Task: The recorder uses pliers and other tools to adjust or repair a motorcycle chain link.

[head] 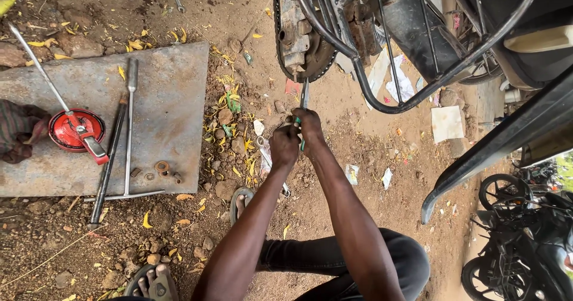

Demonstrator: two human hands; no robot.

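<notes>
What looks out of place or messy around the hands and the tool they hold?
Scraps of paper and yellow leaves litter the dirt. Loose washers lie scattered on the metal slab. Both hands, left hand and right hand, grip one green-handled tool.

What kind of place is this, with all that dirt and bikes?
Probably an outdoor roadside motorbike repair spot: both hands grip a screwdriver under a motorbike's chain sprocket, long wrenches lie on a stone slab, and parked motorbikes stand nearby.
</notes>
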